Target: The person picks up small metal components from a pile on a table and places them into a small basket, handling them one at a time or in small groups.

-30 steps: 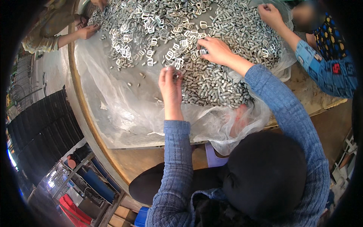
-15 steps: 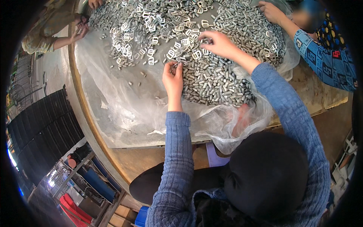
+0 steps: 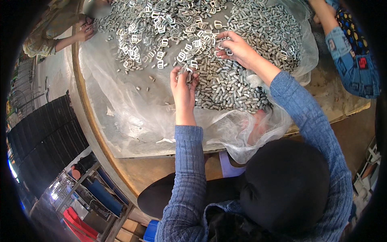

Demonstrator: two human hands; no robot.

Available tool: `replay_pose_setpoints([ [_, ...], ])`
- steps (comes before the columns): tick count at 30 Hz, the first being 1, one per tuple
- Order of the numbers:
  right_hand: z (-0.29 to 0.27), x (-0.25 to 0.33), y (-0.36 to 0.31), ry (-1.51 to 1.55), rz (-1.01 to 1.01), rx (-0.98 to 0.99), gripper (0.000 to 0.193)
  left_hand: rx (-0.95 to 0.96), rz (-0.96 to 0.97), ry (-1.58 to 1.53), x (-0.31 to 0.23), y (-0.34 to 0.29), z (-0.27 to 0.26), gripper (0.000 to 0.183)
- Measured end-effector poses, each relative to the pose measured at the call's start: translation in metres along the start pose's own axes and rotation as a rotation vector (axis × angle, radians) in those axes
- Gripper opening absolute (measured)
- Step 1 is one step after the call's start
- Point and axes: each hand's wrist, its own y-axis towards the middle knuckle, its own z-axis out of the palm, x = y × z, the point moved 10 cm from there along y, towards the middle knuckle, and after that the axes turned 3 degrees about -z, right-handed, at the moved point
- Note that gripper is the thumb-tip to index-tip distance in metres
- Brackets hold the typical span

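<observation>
My left hand (image 3: 183, 90) is closed around a few small metal buckles (image 3: 185, 73) at the near edge of the heap. To its right and farther off, my right hand (image 3: 243, 52) has its fingers curled over a metal buckle (image 3: 227, 51), partly hidden by the fingers. Flat double-slot metal buckles (image 3: 161, 64) lie scattered in the middle and far part of the heap. Short grey capsule-shaped pellets (image 3: 236, 94) are piled thickly below and right of my right hand; some buckles lie on top of them.
Clear plastic sheeting (image 3: 139, 117) covers the table (image 3: 96, 125) and bunches along its near edge. A co-worker's hand (image 3: 85, 33) is at the far left edge; another co-worker's patterned sleeve (image 3: 350, 64) is at the right. Shelving (image 3: 86, 193) stands at the lower left.
My right hand has turned and now shows a buckle in its fingers. Buckles now stand out above my left fingertips. The right co-worker's hand has drawn back from the pile.
</observation>
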Motion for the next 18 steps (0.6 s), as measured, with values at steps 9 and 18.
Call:
replay_pose_setpoints([
  [9, 0.013, 0.017, 0.008, -1.543, -0.476, 0.016, 0.025, -0.149, 0.574, 1.413, -0.031, 0.058, 0.046, 0.039],
  [18, -0.03, 0.01, 0.013, -0.584, -0.443, -0.016, 0.016, 0.081, 0.12, 0.534, 0.008, 0.008, 0.022, 0.024],
])
